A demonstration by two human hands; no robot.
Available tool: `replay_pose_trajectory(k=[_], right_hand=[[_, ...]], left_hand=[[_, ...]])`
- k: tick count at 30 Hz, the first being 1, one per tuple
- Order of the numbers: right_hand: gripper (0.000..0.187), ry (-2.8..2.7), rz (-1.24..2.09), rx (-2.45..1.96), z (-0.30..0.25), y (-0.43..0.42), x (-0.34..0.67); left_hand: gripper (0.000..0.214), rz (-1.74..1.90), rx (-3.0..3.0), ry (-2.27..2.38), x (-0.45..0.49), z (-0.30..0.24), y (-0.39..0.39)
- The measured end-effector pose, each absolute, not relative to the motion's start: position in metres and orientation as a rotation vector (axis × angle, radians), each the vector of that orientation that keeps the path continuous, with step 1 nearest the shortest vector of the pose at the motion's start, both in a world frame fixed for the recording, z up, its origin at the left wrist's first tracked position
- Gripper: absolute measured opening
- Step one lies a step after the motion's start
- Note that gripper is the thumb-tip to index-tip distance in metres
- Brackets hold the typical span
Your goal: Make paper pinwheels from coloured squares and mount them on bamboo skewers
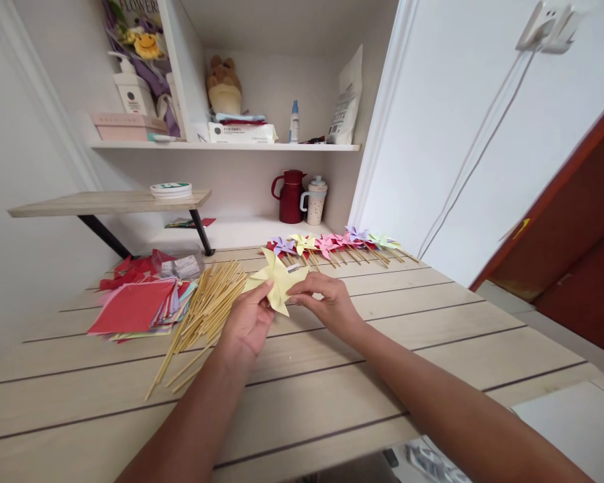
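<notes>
A pale yellow paper pinwheel [278, 276] is held up over the middle of the table. My left hand [252, 316] grips it from the lower left, thumb on its front near the centre. With fingertips pinched together, my right hand [327, 298] holds the blade on the right side. Just left of my left hand lies a loose heap of thin wooden sticks [209, 305]. Behind the pinwheel, a row of finished pinwheels on sticks [327, 246] in purple, yellow, pink and green runs along the table's back edge.
Coloured paper squares [133, 307] are stacked at the left, beside red paper pieces [135, 268] and a clear plastic box [184, 263]. A small raised wooden shelf [111, 201] stands behind them. A dark red jug [290, 198] and a beige cup [316, 201] stand in the cabinet.
</notes>
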State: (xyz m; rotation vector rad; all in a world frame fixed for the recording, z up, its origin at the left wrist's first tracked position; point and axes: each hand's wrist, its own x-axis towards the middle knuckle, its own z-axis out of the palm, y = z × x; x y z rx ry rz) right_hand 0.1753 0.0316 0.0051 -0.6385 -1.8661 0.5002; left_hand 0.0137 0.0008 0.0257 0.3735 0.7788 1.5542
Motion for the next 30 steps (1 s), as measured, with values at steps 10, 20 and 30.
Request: replay_pose_trajectory(k=[10,20,30], right_hand=[[0.024,-1.661,0.783,-0.806,0.01,0.026,0.169],[0.023,-1.608,0.83,-0.908,0.016,0.022,0.166],[0.022,-1.582,0.806,-0.976,0.015,0.024,0.166]], left_hand=[[0.019,1.56,0.641,0.773,0.019,0.015,0.001],[0.012,1.559,0.562,0.849,0.021,0.013,0.002],[0.005,1.557,0.55,0.861,0.026,0.012,0.001]])
